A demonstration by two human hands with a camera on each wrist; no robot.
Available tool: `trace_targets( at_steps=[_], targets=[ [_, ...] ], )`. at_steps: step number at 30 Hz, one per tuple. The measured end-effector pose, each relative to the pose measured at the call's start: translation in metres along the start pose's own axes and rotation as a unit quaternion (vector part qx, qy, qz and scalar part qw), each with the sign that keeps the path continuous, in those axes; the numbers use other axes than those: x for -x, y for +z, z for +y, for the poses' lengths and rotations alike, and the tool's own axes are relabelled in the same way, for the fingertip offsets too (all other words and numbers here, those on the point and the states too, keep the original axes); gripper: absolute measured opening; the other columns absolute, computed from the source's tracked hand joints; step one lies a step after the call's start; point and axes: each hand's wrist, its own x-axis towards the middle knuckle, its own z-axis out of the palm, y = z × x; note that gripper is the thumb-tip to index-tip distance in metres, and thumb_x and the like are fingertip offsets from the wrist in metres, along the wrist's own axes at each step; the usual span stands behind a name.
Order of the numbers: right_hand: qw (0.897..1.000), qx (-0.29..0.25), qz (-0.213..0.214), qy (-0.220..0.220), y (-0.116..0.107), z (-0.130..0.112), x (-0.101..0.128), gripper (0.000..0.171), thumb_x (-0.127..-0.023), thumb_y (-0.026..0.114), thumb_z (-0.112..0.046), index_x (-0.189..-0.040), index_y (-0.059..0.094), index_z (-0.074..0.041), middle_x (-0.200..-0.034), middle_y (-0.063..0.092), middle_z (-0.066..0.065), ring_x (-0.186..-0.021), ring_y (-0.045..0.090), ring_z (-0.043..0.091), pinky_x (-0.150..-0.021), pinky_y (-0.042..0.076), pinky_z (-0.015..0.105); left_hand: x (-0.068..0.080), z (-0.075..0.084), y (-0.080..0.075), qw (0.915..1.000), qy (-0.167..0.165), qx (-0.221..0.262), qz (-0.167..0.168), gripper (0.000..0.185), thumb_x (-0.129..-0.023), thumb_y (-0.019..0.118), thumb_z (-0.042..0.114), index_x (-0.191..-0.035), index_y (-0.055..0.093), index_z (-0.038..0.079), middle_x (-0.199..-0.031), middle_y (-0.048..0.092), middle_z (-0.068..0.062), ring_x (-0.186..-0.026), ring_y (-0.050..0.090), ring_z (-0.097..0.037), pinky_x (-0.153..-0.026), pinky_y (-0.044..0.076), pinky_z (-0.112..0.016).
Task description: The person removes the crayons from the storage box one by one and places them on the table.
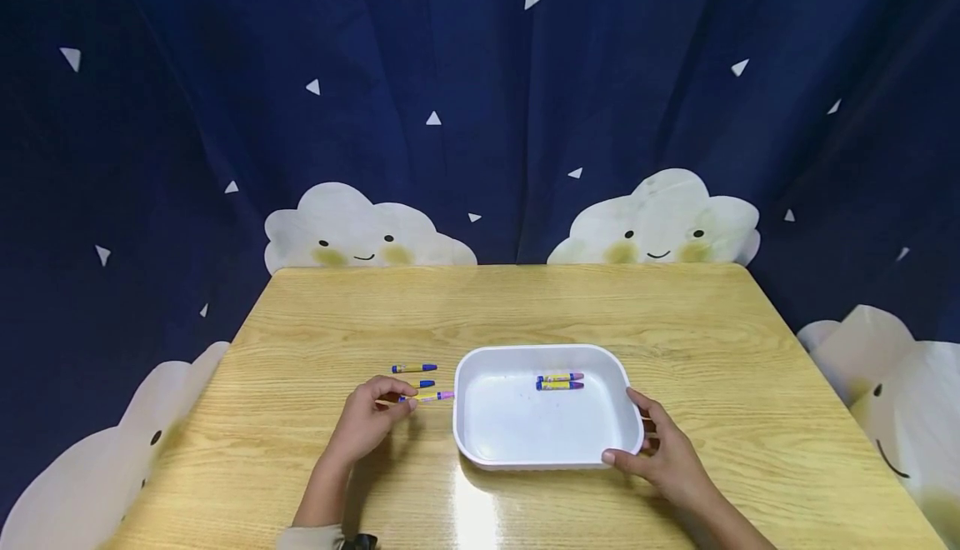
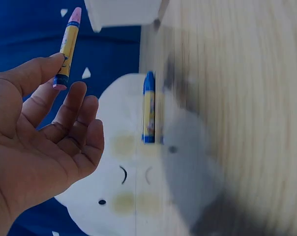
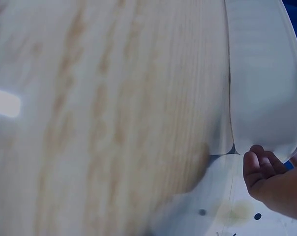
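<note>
Between thumb and forefinger, my left hand (image 1: 371, 417) pinches a pink crayon (image 2: 70, 46) with a yellow wrapper, its tip pointing toward the white plastic tray (image 1: 547, 463). Just beyond that hand, two blue crayons lie on the table; the farther blue crayon (image 1: 415, 368) shows whole, and the nearer blue crayon (image 1: 425, 384) is partly hidden by the fingers. My right hand (image 1: 663, 454) grips the tray at its right side, thumb at the front corner and fingers along the outer wall. Inside the tray, a light purple crayon (image 1: 560, 377) lies beside a darker purple crayon (image 1: 560, 386).
The tray stands on a light wooden table (image 1: 352, 308). Behind the table hangs a dark blue curtain (image 1: 480, 50) with white triangles and smiling clouds. A dark band (image 1: 362, 542) circles the left wrist below a beige sleeve (image 1: 309, 537).
</note>
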Motion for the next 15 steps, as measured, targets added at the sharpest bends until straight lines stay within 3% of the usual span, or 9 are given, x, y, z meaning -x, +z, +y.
trace_targets(
  at_steps=[7, 15],
  targets=[
    [1.000, 0.002, 0.000, 0.000, 0.000, 0.001, 0.000, 0.092, -0.065, 0.086, -0.016, -0.139, 0.034, -0.004, -0.114, 0.052, 0.020, -0.088, 0.056, 0.027, -0.072, 0.049, 0.025, -0.003, -0.013, -0.015, 0.9990, -0.042, -0.008, -0.011, 0.007, -0.082, 0.070, 0.006, -0.088, 0.069, 0.009, -0.090, 0.061, -0.003, -0.083, 0.054, -0.020, -0.069, 0.045, -0.033],
    [1.000, -0.015, -0.003, 0.009, -0.001, -0.002, 0.000, 0.093, -0.065, 0.085, -0.012, -0.140, 0.032, -0.003, -0.116, 0.050, 0.021, -0.090, 0.056, 0.027, -0.072, 0.050, 0.026, -0.009, -0.025, -0.016, 0.9963, -0.074, -0.023, -0.039, 0.004, -0.084, 0.068, 0.005, -0.088, 0.068, 0.005, -0.094, 0.061, -0.003, -0.078, 0.051, -0.017, -0.065, 0.042, -0.031]
  ],
)
